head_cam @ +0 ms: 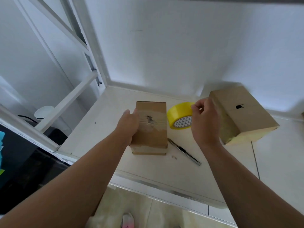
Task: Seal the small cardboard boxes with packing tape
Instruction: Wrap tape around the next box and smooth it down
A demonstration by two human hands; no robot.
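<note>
While the left hand (130,125) is gripping 1 side of the stiff, probably light box (153,135), the right hand (205,122) is pinching the rim of the slick tape roll (176,112).

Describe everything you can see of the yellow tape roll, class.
The tape roll is bright yellow, glossy packing tape wound thick on a core whose inside shows a grey-and-white triangle pattern. It stands on edge, tilted, its opening facing the camera, on the white ledge between the small cardboard box and a larger box. The right hand pinches its upper right rim with curled fingers and hides that side.
</note>
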